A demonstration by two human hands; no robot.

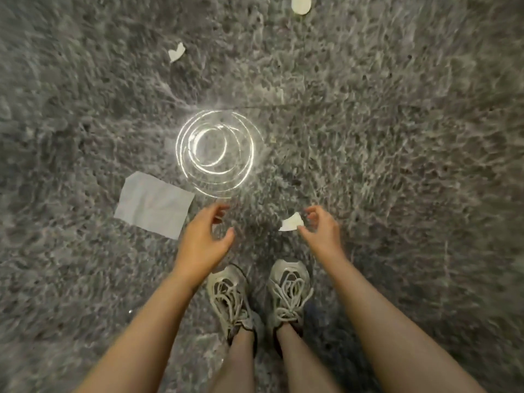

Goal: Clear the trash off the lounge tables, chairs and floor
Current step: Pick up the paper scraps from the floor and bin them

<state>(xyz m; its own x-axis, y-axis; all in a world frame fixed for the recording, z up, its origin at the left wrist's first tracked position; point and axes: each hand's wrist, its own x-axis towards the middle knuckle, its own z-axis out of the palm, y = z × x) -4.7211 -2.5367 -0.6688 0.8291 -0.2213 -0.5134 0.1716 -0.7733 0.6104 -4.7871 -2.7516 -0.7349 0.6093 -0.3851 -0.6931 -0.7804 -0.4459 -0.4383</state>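
Observation:
I look straight down at a grey speckled floor. A clear plastic cup (216,153) stands upright just ahead of my feet, seen from above as bright rings. A flat white napkin (154,205) lies to its lower left. My left hand (202,241) hovers open between napkin and cup, touching neither. My right hand (320,226) has fingers curled right beside a small torn white scrap (292,222); thumb and fingertips touch its edge. Farther off lie another small white scrap (176,51) and a round white lid (301,4).
My two grey laced sneakers (259,296) stand side by side below the hands. The polished floor stretches out on all sides, with blur toward the frame edges.

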